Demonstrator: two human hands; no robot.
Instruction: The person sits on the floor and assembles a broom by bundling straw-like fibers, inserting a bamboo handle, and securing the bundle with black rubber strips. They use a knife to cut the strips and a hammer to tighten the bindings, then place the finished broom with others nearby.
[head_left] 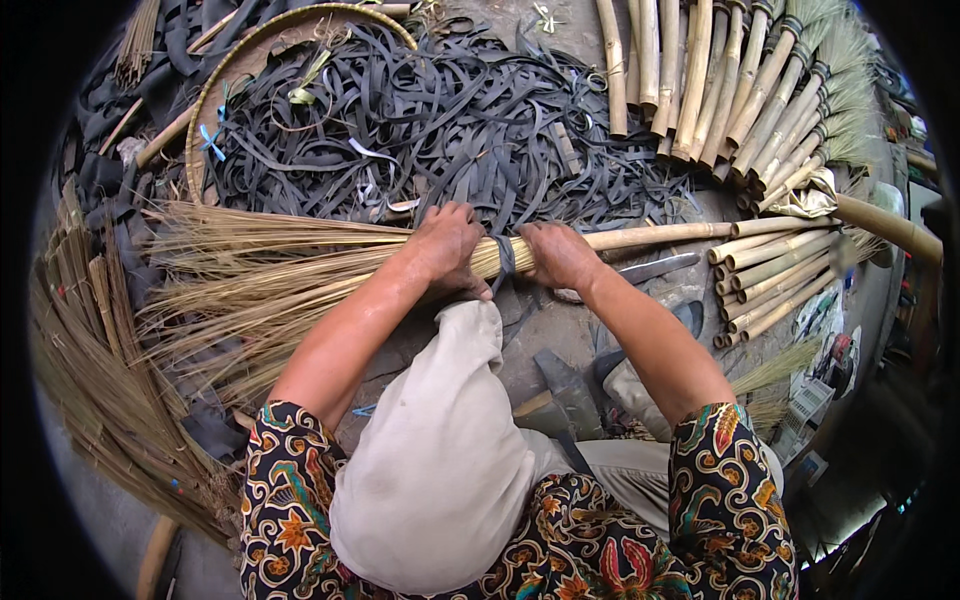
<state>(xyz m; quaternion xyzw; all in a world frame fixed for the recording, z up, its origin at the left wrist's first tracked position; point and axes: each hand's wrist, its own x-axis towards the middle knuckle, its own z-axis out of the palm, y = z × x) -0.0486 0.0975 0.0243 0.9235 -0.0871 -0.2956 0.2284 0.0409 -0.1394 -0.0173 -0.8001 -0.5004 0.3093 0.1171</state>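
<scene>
A broom [260, 245] lies crosswise in front of me, its straw bristles fanned out to the left and its bamboo handle [660, 234] running right. A dark rubber strip [506, 258] wraps the neck of the bristle bundle, its tail hanging below. My left hand [450, 245] is closed round the bristles just left of the strip. Just right of the strip, my right hand [560, 255] is closed round the neck by the handle; its palm side is hidden. Below the handle, near my right wrist, lies a knife [660, 268].
Beyond the broom, a round woven tray [192, 150] holds a heap of black rubber strips [400, 110]. Finished-looking brooms [690, 90] lie at upper right, above stacked bamboo pieces [775, 270]. Loose straw bundles [100, 370] lie at left. My covered knee [430, 450] rises below the broom.
</scene>
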